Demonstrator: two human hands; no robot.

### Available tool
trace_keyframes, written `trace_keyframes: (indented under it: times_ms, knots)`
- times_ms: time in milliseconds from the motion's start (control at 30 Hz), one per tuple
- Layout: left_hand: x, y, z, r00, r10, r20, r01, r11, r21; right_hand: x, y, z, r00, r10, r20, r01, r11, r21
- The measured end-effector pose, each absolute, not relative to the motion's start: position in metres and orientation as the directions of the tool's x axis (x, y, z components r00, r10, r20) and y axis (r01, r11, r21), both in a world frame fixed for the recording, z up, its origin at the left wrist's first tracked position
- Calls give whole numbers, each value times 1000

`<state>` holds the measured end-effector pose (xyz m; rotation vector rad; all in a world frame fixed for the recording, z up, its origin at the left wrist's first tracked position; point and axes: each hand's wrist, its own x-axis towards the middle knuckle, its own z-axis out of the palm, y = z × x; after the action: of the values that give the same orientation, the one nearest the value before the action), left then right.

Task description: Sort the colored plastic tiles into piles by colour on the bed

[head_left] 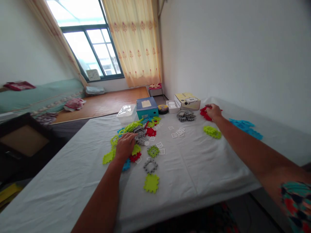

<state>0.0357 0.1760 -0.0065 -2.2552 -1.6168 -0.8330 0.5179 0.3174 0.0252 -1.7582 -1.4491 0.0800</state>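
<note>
My left hand (pixel 125 144) is over a mixed heap of plastic interlocking tiles, its fingers curled against a grey notched tile (pixel 141 134). Around it lie lime-green tiles (pixel 108 158), a red tile (pixel 151 132) and blue ones partly hidden beneath. At the right, my right hand (pixel 214 112) has its fingers closed on a red tile (pixel 206 112) at a small group of red tiles. Just below that group is a lime-green stack (pixel 212 132); blue tiles (pixel 246 127) lie farther right, behind my forearm. A grey stack (pixel 186 115) stands to the left of the red group.
A white cloth covers the table (pixel 194 168). Along its back stand a clear plastic box (pixel 126 112), a blue box (pixel 147 108), a round tin (pixel 163 109), a white open box (pixel 172 106) and a yellow box (pixel 187 101). Small white grid pieces (pixel 179 132) are scattered mid-table.
</note>
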Motion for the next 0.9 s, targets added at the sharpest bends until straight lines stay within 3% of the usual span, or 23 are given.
trace_keyframes:
  times_ms: [67, 167, 267, 367, 467, 600, 733, 900]
  knots:
    - [31, 174, -4, 172, 797, 579, 942, -305, 138, 482, 312, 22, 229, 905, 357, 695, 105, -712]
    - [24, 172, -3, 152, 817, 556, 952, -273, 141, 416, 284, 18, -124, 958, 260, 540, 285, -792]
    - [22, 171, -2, 144, 830, 539, 956, -257, 140, 350, 240, 15, -522, 816, 247, 440, 506, -742]
    - [23, 169, -1, 98, 831, 548, 967, -210, 147, 294, 199, 11, -740, 607, 291, 380, 734, -562]
    - [24, 170, -1, 75, 832, 549, 970, -189, 154, 251, 171, 7, -812, 507, 289, 433, 856, -285]
    - [25, 171, -4, 82, 841, 535, 965, -202, 170, 213, 155, 1, -773, 558, 302, 568, 821, -65]
    - [25, 170, -5, 75, 840, 537, 964, -199, 176, 202, 161, -4, -738, 613, 281, 624, 779, -62]
    - [24, 172, -5, 88, 832, 547, 966, -206, 158, 230, 183, 7, -747, 627, 220, 594, 778, -203]
